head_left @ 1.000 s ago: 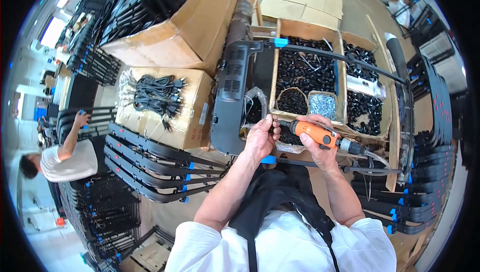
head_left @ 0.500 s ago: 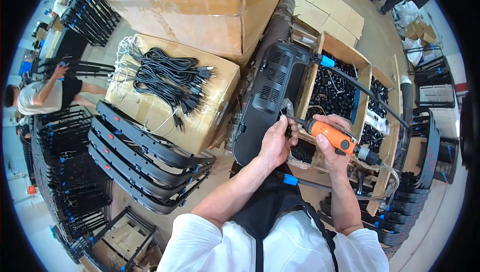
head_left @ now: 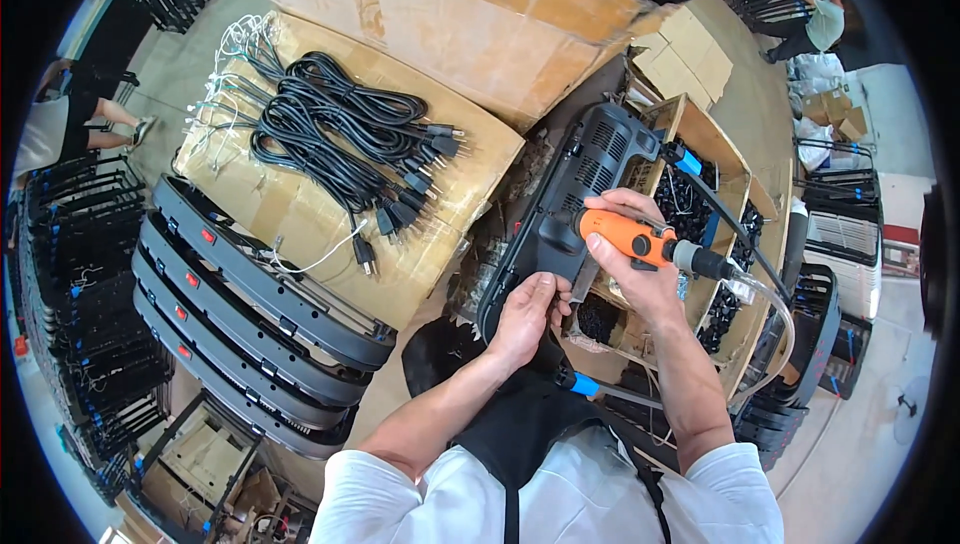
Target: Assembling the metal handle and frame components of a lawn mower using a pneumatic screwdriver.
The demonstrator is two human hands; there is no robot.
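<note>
In front of me lies a long black plastic housing (head_left: 598, 166) with vent slots. My right hand (head_left: 640, 279) is wrapped round an orange air screwdriver (head_left: 622, 234), a clear hose at its back end. Its front end points left over the housing; whether the bit touches is hidden. Close below, my left hand (head_left: 528, 316) is at the housing's near edge, its thumb and fingertips pinched together. Anything between those fingertips is too small to make out. Alongside the housing on the right runs a black frame tube (head_left: 725, 209) with a blue piece on it.
To the left, coiled black power cords (head_left: 330, 124) lie on a carton (head_left: 270, 209). Curved black covers (head_left: 270, 279) are stacked beside it. A big open carton (head_left: 430, 19) stands behind. Wooden bins (head_left: 735, 179) of small black parts stand right. Other people work farther off.
My right hand has brought the screwdriver leftward and up over the housing. My left hand has moved down and left, away from the tool's tip. The view has shifted.
</note>
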